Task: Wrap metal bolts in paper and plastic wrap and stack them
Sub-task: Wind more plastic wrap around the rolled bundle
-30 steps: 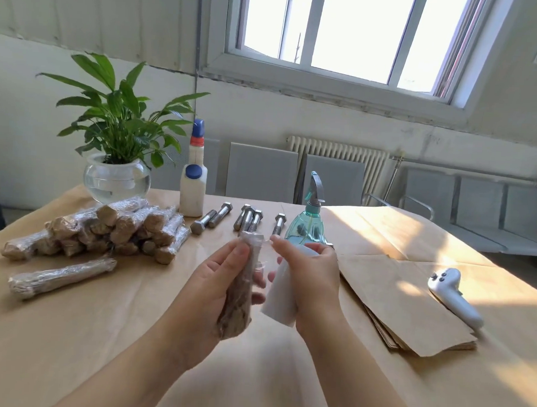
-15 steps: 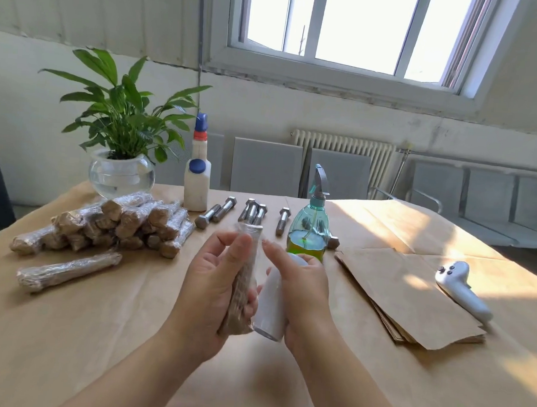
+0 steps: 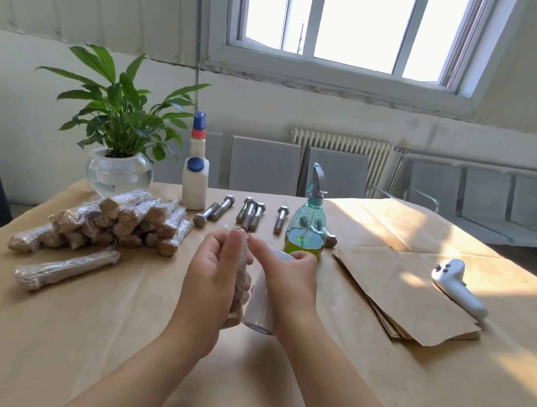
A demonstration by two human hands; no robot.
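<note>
While upright above the table's middle, one paper-wrapped bolt [image 3: 241,282] sits in the left hand [image 3: 208,289], fingers curled round it, thumb up near its top end. Right hand [image 3: 288,285] grips one white roll of plastic wrap [image 3: 260,308], fingers curled over it, roll touching the bolt's right side. A thin strip of film runs between the two near the fingertips, hard to see.

Behind the hands, six bare bolts [image 3: 249,213] lie in a row on the paper-covered table [image 3: 98,334]; a seventh may sit behind the spray bottle [image 3: 308,227], only partly visible. Left, one pile of wrapped bolts [image 3: 120,220], count unclear, roughly a dozen. One wrapped bolt [image 3: 66,269] lies alone, just in front of the pile. One glue bottle [image 3: 195,171] stands behind the bare bolts. One potted plant [image 3: 121,133] at far left. Right, one stack of brown paper sheets [image 3: 405,294], one white controller [image 3: 455,286] beside it.
</note>
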